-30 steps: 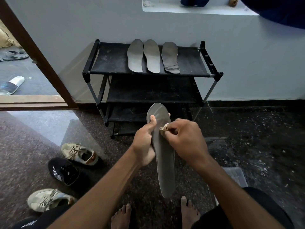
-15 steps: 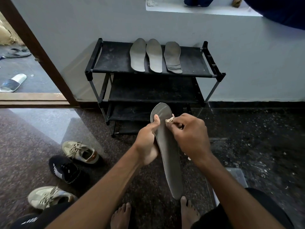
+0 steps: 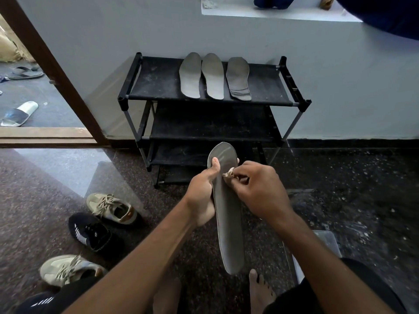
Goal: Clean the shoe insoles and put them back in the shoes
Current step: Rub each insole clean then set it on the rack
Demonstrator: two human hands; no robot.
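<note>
1. My left hand (image 3: 203,196) is wrapped around a grey insole (image 3: 227,214), thumb pressed flat on its upper face near the toe end and fingertips showing past its far edge.
2. The insole stands nearly upright in front of me, rounded toe end up, heel end hanging low between my two bare feet (image 3: 260,291), clear of the floor as far as I can tell.
3. My right hand (image 3: 258,193) is curled tight, its fingers pinching a small pale wad of cloth (image 3: 228,174) that touches the insole's face just below my left thumb.
4. Three more insoles (image 3: 213,76) lie side by side on the top shelf of a black shoe rack (image 3: 158,80) against the wall; the rightmost one has ridged lines across its near end.
5. The lower shelves of the rack look dark, and I cannot make out anything on them.
6. On the floor to my left sit a beige laced sneaker (image 3: 111,208), a black sneaker (image 3: 90,232) with white stripes just beside it, and nearer to me a second beige sneaker (image 3: 68,269).
7. A clear plastic container (image 3: 328,243) shows partly behind my right forearm.
8. Through the doorway on the left, sandals (image 3: 19,113) lie on the ground outside.
</note>
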